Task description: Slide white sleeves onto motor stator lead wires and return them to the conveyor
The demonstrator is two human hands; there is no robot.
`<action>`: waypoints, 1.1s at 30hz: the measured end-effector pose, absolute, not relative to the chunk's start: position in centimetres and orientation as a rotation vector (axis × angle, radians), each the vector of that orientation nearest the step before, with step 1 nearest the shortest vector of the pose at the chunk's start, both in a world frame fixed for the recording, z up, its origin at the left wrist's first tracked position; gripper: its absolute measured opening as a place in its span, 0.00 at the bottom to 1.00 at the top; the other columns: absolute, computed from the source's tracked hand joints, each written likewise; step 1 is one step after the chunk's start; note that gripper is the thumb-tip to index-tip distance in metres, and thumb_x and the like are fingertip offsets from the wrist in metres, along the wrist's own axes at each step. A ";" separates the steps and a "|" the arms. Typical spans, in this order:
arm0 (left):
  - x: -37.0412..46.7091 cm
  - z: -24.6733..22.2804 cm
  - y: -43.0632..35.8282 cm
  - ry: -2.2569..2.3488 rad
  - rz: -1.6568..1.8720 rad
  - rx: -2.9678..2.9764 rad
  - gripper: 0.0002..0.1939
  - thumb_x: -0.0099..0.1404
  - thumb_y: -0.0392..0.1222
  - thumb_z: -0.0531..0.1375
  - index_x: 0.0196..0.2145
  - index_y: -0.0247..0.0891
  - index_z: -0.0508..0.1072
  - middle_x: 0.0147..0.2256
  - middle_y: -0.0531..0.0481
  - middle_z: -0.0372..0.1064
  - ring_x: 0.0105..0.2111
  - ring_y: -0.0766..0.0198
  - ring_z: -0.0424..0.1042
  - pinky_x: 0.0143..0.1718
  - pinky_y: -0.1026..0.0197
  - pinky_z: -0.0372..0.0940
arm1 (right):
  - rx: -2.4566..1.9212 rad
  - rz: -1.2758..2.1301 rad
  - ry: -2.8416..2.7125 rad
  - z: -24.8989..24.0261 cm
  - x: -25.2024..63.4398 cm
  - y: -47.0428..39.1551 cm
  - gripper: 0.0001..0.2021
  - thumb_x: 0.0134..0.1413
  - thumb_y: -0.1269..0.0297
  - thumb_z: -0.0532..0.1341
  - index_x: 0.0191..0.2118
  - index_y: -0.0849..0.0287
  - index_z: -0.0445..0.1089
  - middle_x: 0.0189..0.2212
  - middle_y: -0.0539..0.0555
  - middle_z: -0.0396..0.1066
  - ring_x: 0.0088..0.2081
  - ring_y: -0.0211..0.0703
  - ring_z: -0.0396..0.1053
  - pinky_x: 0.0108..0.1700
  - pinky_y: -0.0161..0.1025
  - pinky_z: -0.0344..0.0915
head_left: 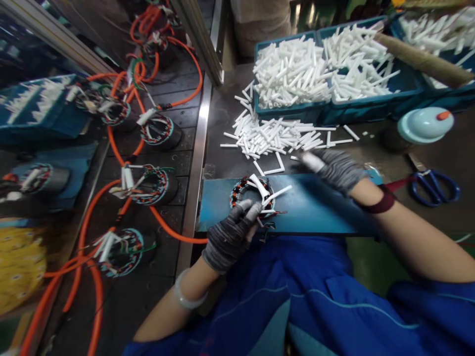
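Note:
A motor stator with a ring of dark and orange-red windings sits on a blue board in front of me. Several white insulating sleeves stick out from its right side. My left hand, in a grey striped glove with pale fingertips, is closed on the stator's near rim by the wire leads; the exact grip is partly hidden. To the right, my right hand, gloved alike, hovers over the board's far edge, near a loose pile of short white sleeves. Its fingers are motion-blurred, so what they hold cannot be made out.
Blue bins full of white sleeves line the back, with a cardboard tube lying across. Blue-handled scissors and a light-blue-topped container are at right. Left of a metal rail, more stators stand among orange cables.

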State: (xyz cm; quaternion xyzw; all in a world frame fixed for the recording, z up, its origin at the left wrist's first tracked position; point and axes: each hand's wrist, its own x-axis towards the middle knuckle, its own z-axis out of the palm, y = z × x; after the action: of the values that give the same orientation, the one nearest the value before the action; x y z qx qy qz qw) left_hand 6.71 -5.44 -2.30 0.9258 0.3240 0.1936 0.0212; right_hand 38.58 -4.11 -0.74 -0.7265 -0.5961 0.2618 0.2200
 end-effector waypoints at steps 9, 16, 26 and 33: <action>7.4 -3.0 -5.7 1.008 0.657 2.953 0.14 0.71 0.41 0.61 0.52 0.48 0.79 0.46 0.48 0.81 0.33 0.60 0.80 0.27 0.63 0.68 | -2.487 0.087 -1.626 -2.1 43.4 -2.7 0.22 0.66 0.58 0.58 0.58 0.68 0.74 0.55 0.74 0.72 0.59 0.64 0.66 0.58 0.57 0.59; 7.3 -2.9 -5.7 1.025 0.579 2.824 0.14 0.72 0.41 0.61 0.53 0.50 0.79 0.48 0.48 0.80 0.40 0.61 0.81 0.31 0.66 0.72 | -1.750 0.461 -1.320 -0.6 37.3 -10.7 0.18 0.53 0.49 0.69 0.44 0.56 0.77 0.39 0.56 0.80 0.38 0.48 0.76 0.44 0.45 0.73; 7.5 -3.3 -5.8 1.037 0.513 2.699 0.17 0.73 0.42 0.59 0.57 0.48 0.75 0.50 0.48 0.79 0.46 0.60 0.80 0.42 0.62 0.76 | -1.582 0.926 -1.382 -3.4 33.8 -12.3 0.13 0.60 0.52 0.65 0.44 0.53 0.81 0.40 0.54 0.82 0.42 0.50 0.80 0.47 0.46 0.77; 8.6 -3.4 -5.9 1.000 0.798 2.835 0.16 0.76 0.43 0.54 0.54 0.40 0.77 0.45 0.50 0.81 0.38 0.63 0.81 0.27 0.64 0.72 | -1.397 0.795 -1.680 -3.6 33.6 -11.7 0.10 0.60 0.57 0.66 0.45 0.52 0.81 0.41 0.54 0.82 0.41 0.50 0.80 0.44 0.46 0.79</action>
State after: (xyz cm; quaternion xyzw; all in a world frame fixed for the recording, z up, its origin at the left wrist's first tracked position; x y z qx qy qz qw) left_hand 8.59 -5.88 -3.39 0.9113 0.3216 0.2564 0.0158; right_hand 33.55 -11.75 -3.62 -0.5516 -0.6632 0.3138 0.3968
